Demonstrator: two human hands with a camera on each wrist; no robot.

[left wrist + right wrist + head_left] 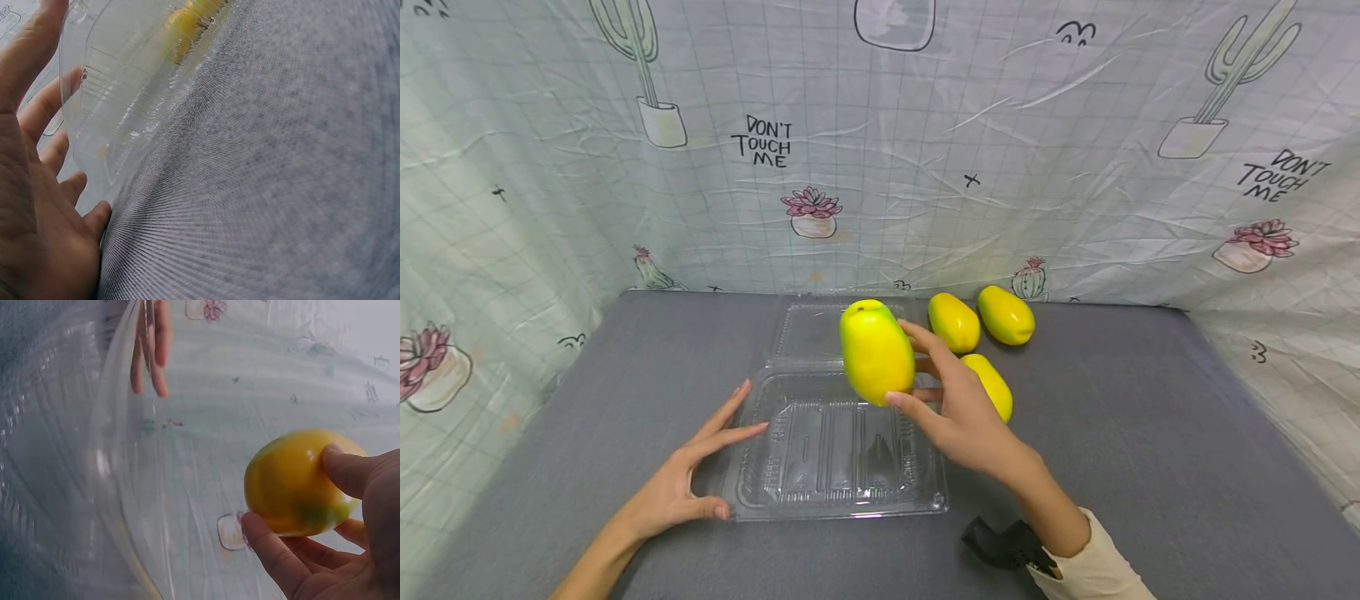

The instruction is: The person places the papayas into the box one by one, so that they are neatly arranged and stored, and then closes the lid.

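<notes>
We see the mango (877, 354) off the table (1090, 467) in the right hand (966, 417), thumb and fingertips pinching it from its right side; from the head it overlaps the seam between the clear tray (805, 446) and its opened lid (812, 329), right of the tray's middle; its long axis runs mostly away from us, roughly along the tray's ribs, stem end far and slightly left; the left hand (673, 483) is spread at the tray's left edge, well apart from the mango, and we cannot tell how firmly it touches the plastic; as we judge it, the tray floor lies nearer to us and below the fruit, how far below we cannot tell
</notes>
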